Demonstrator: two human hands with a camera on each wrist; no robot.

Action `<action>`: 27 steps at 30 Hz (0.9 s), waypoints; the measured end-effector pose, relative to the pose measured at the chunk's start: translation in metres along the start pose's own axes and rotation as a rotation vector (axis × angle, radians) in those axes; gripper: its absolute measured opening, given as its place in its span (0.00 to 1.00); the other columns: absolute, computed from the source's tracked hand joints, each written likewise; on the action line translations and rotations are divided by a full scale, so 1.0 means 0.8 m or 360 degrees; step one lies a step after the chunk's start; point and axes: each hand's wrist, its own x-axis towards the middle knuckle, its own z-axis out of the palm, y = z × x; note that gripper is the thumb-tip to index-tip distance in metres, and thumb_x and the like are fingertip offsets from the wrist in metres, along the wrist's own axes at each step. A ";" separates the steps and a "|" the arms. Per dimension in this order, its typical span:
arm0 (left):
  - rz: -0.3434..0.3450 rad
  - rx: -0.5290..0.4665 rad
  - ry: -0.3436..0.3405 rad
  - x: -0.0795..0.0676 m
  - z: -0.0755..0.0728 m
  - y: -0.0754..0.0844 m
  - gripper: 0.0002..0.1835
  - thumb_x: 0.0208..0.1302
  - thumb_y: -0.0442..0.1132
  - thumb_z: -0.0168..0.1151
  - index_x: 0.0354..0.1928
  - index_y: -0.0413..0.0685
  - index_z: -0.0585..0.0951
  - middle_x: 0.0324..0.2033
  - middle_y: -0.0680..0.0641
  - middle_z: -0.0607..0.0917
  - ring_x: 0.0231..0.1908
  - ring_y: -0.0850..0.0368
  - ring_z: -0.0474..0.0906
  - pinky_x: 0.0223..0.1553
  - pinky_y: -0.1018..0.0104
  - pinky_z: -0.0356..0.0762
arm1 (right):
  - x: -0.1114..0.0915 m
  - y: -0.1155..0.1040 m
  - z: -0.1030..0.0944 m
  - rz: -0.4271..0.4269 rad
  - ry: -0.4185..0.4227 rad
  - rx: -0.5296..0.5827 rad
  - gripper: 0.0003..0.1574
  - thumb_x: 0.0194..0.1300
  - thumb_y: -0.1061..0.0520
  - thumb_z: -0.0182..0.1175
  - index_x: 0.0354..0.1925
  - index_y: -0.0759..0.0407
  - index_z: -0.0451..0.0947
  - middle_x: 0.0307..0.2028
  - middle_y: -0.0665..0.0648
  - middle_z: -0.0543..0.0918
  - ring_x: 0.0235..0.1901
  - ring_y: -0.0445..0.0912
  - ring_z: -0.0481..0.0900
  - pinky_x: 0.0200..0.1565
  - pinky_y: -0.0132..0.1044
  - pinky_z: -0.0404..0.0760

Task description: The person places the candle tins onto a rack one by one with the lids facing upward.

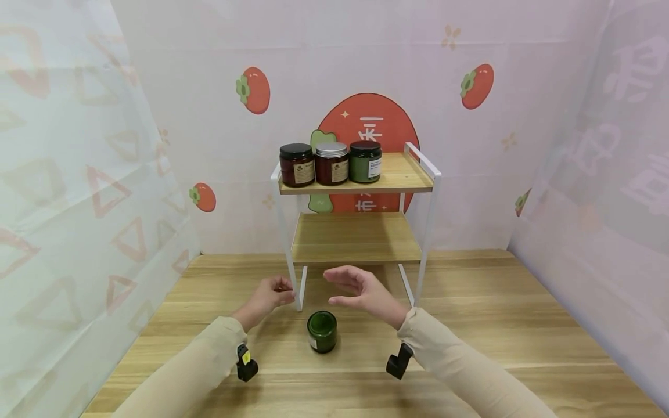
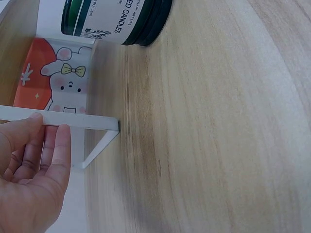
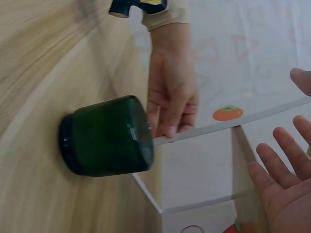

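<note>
A green glass candle jar (image 1: 322, 332) stands upside down on the table, its dark lid (image 3: 66, 144) against the wood and its base facing up. Behind it to the left, my left hand (image 1: 268, 300) pinches the white front-left leg (image 2: 63, 118) of a small two-tier rack between thumb and fingers. My right hand (image 1: 366, 292) hovers in front of the rack, right of and beyond the jar. Its fingers (image 3: 278, 167) are spread loosely from the thumb and hold nothing. Part of the jar's white label (image 2: 109, 19) shows in the left wrist view.
On the rack's upper shelf (image 1: 402, 171) sit a brown jar with a black lid (image 1: 297, 165), a brown jar with a silver lid (image 1: 331, 164) and a green jar (image 1: 365, 162). The lower shelf (image 1: 358, 235) is bare wood. Printed cloth walls (image 1: 209, 116) surround the table.
</note>
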 end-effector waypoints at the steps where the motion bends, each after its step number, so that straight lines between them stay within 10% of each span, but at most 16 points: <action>1: -0.0004 -0.0001 0.0004 0.000 0.000 0.000 0.08 0.66 0.26 0.58 0.43 0.28 0.72 0.37 0.44 0.78 0.44 0.48 0.80 0.53 0.54 0.83 | 0.000 0.005 0.002 0.0017 -0.0006 -0.0019 0.32 0.59 0.57 0.69 0.60 0.62 0.71 0.62 0.62 0.75 0.63 0.55 0.71 0.66 0.49 0.72; 27: 0.0005 -0.0027 -0.0010 0.002 -0.001 -0.002 0.08 0.65 0.26 0.58 0.42 0.28 0.72 0.36 0.45 0.77 0.42 0.51 0.80 0.50 0.60 0.84 | -0.009 0.077 0.032 0.0291 -0.0071 -0.0141 0.37 0.55 0.56 0.72 0.60 0.64 0.71 0.60 0.66 0.74 0.62 0.58 0.72 0.66 0.52 0.70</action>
